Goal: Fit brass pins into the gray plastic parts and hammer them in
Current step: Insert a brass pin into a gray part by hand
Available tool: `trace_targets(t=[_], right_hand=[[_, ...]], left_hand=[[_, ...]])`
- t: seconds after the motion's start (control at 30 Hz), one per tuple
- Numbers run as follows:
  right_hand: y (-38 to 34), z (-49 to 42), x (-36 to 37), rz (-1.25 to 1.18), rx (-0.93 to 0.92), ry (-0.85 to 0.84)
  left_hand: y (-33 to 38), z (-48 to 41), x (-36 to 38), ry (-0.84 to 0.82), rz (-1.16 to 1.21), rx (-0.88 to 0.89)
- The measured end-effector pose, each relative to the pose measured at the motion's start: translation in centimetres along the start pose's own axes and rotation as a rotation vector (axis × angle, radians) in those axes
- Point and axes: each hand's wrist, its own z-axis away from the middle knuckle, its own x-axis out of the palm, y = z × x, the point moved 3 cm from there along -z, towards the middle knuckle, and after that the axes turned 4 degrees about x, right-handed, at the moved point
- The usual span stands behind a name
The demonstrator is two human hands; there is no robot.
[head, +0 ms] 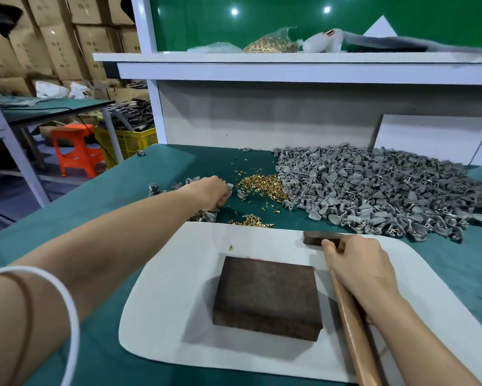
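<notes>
1. We are watching the left hand [212, 190] reaching far across the desk [95, 196], knuckles up and fingers curling down among a few loose parts [205, 215]. We are judging that it is fetching the next piece.
2. We are not managing to tell whether that hand is gripping anything, since its fingertips are hiding under the palm.
3. We are finding the pins [264, 185] heaped just right of that hand and touching the pile [373, 190] of gray parts, so both supplies are sitting within one reach.
4. We are seeing the block [267, 296] sitting bare on the mat [173, 288], nearest us. We are taking it for the anvil, with no part on it yet.
5. We are seeing the right hand [359, 263] gripping the hammer [317, 238] close to its head, which is resting on the mat. We are guessing the short grip is for light taps.
6. We are losing the handle's end below the frame, and the pile is running off the right edge.
</notes>
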Motion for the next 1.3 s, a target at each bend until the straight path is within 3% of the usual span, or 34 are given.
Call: trace_targets(t=[0.1,0.27,0.43,0.53,0.6,0.7,0.8,1.0,1.2,1.3], right_hand=[[-0.1,0.0,-0.1,-0.006,0.002,-0.011],[0.1,0.1,-0.1,-0.031,0.024,-0.032],[-0.3,0.5,-1.1,-0.081,-0.003,0.054],[-2.4,2.7,-2.8,-0.403,-0.302,0.195],[-4.4,4.9,-3.5,-0.653,-0.491,0.115],[-6.0,6.7,-3.1,-0.619,-0.608,0.045],[-5.6,6.6,-3.3,-0.592,-0.636,0.117],[-5.5,6.3,-2.9,-0.594,-0.698,0.069],[-6.0,6.6,-2.5,-0.397,-0.79,-0.004],[-5.7,6.5,-2.4,-0.539,-0.712,-0.107]], left_hand=[[0.1,0.1,-0.4,0.019,0.017,-0.017],[0.1,0.6,-2.5,0.191,0.179,-0.019],[3.5,5.6,-3.1,0.445,0.784,0.018],[8.3,10.2,-1.2,0.565,1.05,0.202],[11.1,11.9,0.0,0.557,1.037,0.284],[12.4,12.5,0.7,0.591,0.973,0.286],[12.1,12.8,0.9,0.646,1.008,0.283],[11.5,13.0,1.4,0.674,1.091,0.219],[10.9,13.0,1.4,0.798,1.361,0.162],[10.9,13.0,1.3,0.774,1.387,0.222]])
